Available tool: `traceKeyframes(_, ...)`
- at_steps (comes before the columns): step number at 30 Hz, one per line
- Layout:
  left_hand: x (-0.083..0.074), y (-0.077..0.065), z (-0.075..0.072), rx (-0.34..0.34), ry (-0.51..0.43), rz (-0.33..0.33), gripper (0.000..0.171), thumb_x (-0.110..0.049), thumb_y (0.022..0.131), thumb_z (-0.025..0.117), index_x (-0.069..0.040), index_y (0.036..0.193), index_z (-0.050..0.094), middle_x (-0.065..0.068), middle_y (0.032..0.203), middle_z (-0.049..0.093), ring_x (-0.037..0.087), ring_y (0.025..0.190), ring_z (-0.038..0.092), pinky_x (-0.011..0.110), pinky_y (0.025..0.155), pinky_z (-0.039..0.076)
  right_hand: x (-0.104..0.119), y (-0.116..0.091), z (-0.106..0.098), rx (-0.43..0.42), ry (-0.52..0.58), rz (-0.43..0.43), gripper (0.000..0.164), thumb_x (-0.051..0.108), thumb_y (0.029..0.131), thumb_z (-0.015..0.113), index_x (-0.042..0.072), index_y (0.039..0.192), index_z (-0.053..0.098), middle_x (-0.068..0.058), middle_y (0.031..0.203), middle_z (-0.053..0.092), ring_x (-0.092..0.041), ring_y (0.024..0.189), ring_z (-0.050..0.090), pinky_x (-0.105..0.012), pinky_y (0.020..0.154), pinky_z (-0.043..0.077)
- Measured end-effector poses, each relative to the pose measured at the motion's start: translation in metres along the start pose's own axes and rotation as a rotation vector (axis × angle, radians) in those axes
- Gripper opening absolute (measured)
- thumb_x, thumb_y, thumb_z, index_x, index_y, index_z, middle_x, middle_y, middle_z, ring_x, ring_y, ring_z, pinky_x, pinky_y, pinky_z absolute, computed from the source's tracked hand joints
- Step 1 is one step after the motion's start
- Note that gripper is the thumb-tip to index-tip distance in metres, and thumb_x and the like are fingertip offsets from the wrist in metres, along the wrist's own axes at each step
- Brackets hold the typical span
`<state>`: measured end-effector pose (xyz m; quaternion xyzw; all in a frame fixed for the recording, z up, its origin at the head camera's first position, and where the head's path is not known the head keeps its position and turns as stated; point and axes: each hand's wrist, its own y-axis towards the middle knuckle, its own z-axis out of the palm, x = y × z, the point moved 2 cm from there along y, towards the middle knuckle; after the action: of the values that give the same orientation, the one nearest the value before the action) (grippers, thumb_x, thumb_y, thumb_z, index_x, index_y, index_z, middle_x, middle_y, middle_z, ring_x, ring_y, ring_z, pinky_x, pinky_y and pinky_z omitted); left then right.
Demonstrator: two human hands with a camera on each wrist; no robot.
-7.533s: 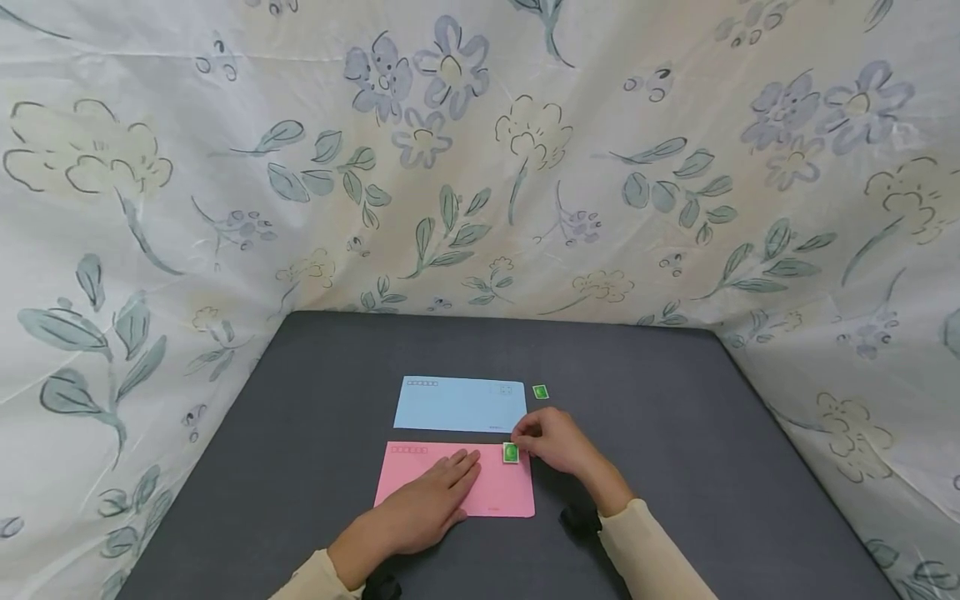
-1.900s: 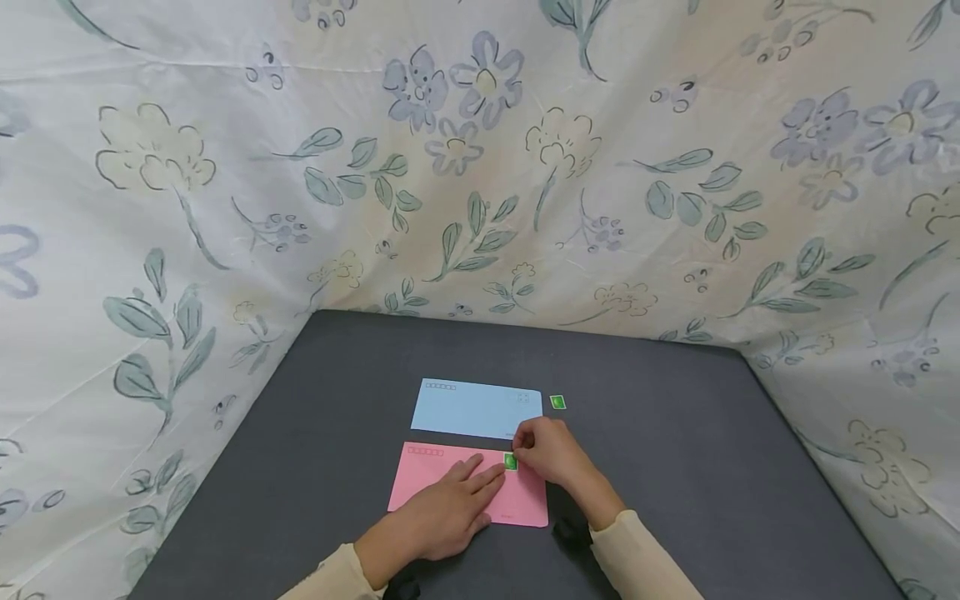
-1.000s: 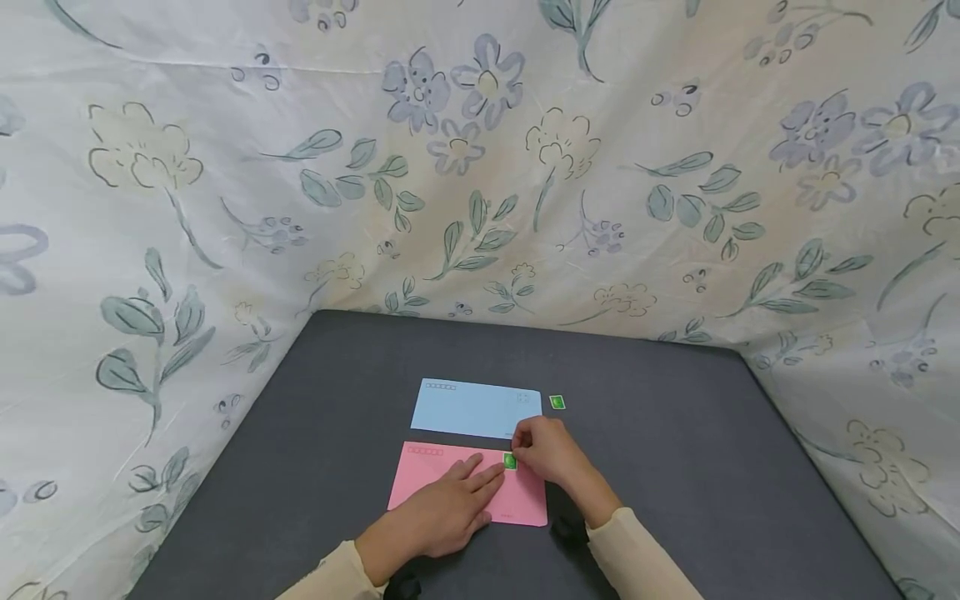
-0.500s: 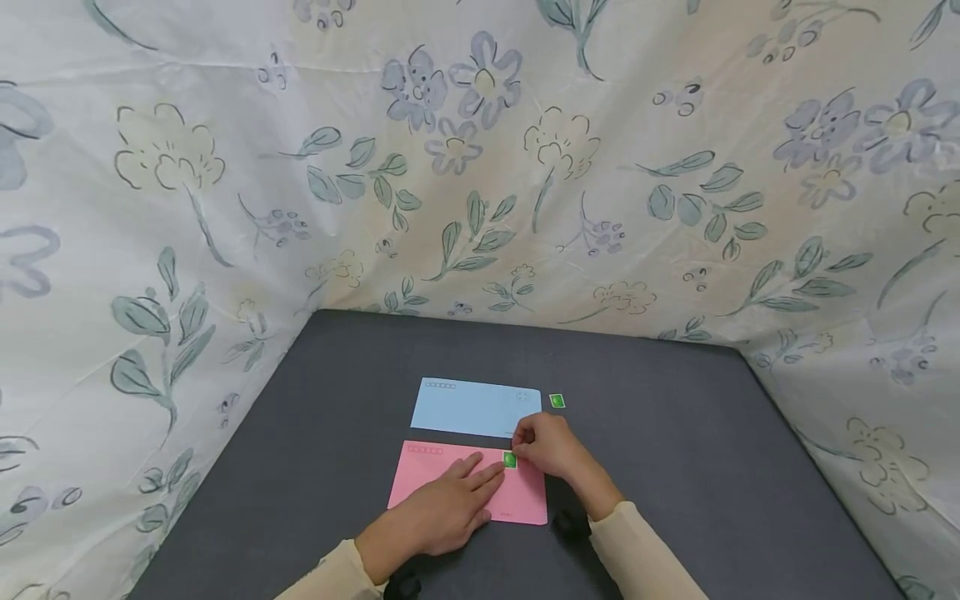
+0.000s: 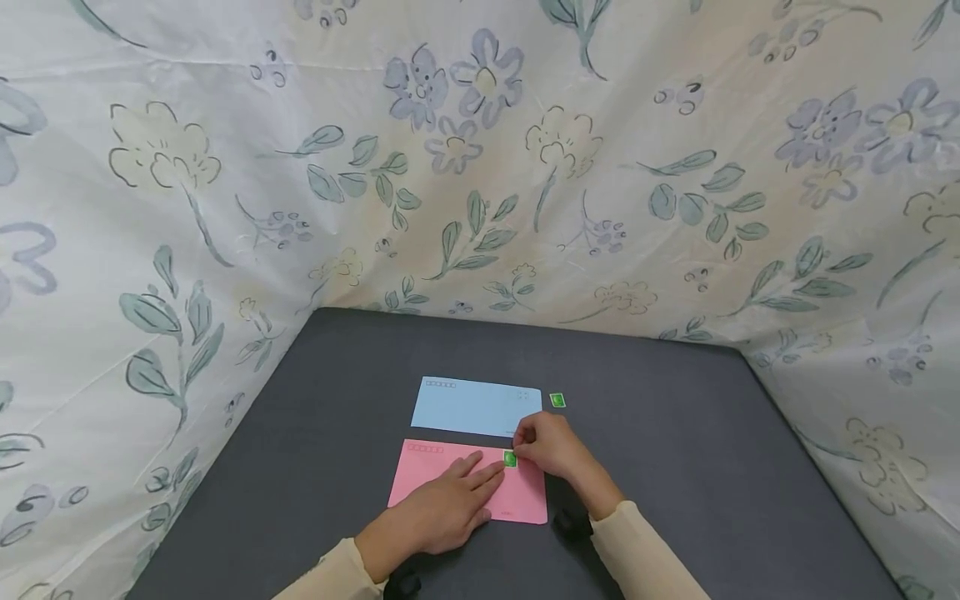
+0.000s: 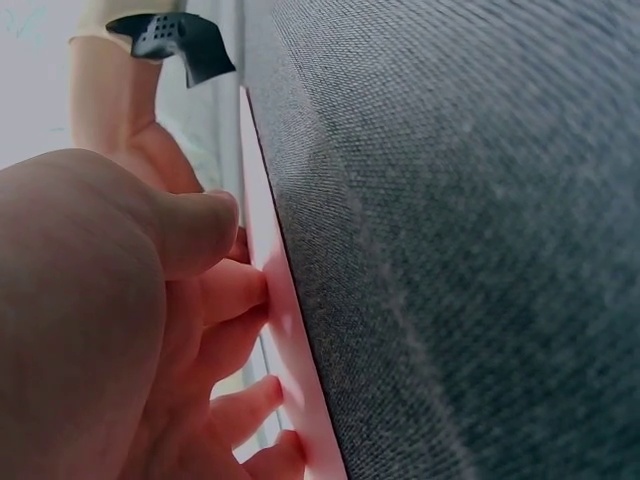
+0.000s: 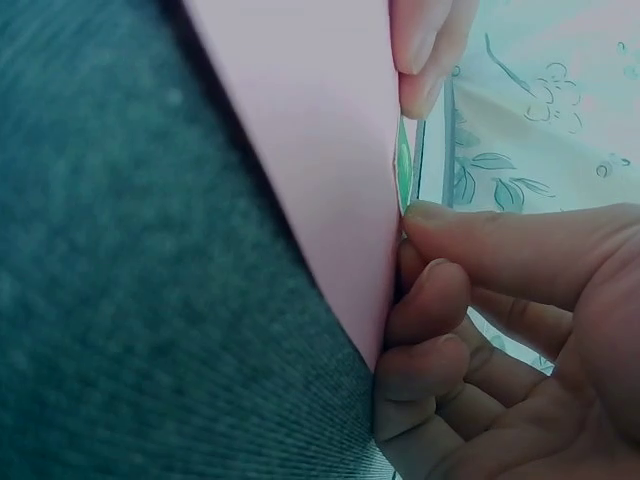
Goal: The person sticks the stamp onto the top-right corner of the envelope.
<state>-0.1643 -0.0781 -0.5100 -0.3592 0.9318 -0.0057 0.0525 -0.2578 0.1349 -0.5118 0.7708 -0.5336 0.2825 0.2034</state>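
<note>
Backdrop's a pale cloth point(image 5: 427, 204) wrapping from 9 o'clock through 12 to 3 in the head view, with 3 bluish flowers point(image 5: 453, 147) printed near 12 and a big yellow flower point(image 5: 167, 150) at 10. Dark grey table point(image 5: 660, 433) stretches down to 6 o'clock.

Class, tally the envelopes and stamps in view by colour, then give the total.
Blue: 1 (blue envelope)
Pink: 1 (pink envelope)
Green: 2 (stamp over the pink envelope, stamp beside the blue envelope)
Total: 4
</note>
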Motion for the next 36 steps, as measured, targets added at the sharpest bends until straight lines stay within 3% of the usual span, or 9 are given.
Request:
traceKeyframes(21,-0.005,-0.003,0.003,-0.019,-0.004,0.005,0.057,-0.035,0.116,0.048,-0.009,0.167,0.043,0.002,0.176,0.033,0.033,0.161,0.031,0.044,0.128,0.03,-0.006,-0.003,-0.001,0.018,0.031,-0.011,0.015,0.0,0.092,0.081,0.011,0.083,0.077,0.003,0.072,0.063,-0.016,0.066,0.058,-0.032,0.055,0.051)
traceKeyframes(27,-0.009,-0.004,0.003,-0.011,-0.019,0.002,0.058,-0.036,0.117,0.047,-0.01,0.168,0.042,0.002,0.176,0.032,0.033,0.161,0.03,0.043,0.127,0.031,-0.007,-0.014,-0.006,0.025,0.066,-0.022,0.006,0.008,0.096,0.081,0.011,0.09,0.08,0.003,0.079,0.068,-0.016,0.07,0.063,-0.032,0.061,0.056)
traceKeyframes(29,-0.01,-0.003,0.006,-0.004,-0.025,0.003,0.058,-0.037,0.117,0.046,-0.01,0.168,0.041,0.001,0.177,0.031,0.033,0.161,0.03,0.043,0.128,0.03,-0.007,-0.022,-0.01,0.017,0.063,-0.062,0.003,0.011,0.099,0.079,0.01,0.1,0.082,0.004,0.088,0.073,-0.016,0.079,0.068,-0.034,0.069,0.061)
traceKeyframes(31,-0.01,-0.003,0.007,-0.004,-0.015,0.007,0.058,-0.037,0.117,0.046,-0.01,0.168,0.041,0.001,0.177,0.031,0.033,0.161,0.03,0.043,0.128,0.03,-0.005,-0.031,-0.014,0.018,0.013,-0.149,0.012,0.011,0.101,0.077,0.008,0.111,0.083,0.001,0.104,0.077,-0.019,0.095,0.072,-0.04,0.083,0.063)
traceKeyframes(33,-0.01,-0.002,0.009,-0.006,0.005,0.004,0.058,-0.038,0.117,0.045,-0.011,0.169,0.041,0.001,0.177,0.031,0.032,0.161,0.03,0.042,0.128,0.03,-0.002,-0.04,-0.018,0.017,-0.094,-0.275,0.021,0.009,0.102,0.074,0.007,0.122,0.082,-0.001,0.121,0.077,-0.022,0.112,0.071,-0.047,0.095,0.061)
traceKeyframes(36,-0.008,-0.002,0.009,-0.016,0.032,-0.006,0.058,-0.038,0.117,0.046,-0.011,0.168,0.042,0.0,0.176,0.032,0.032,0.161,0.031,0.042,0.127,0.031,0.001,-0.05,-0.022,0.018,-0.286,-0.464,0.031,0.005,0.101,0.072,0.007,0.131,0.08,-0.005,0.138,0.072,-0.026,0.125,0.067,-0.051,0.101,0.058)
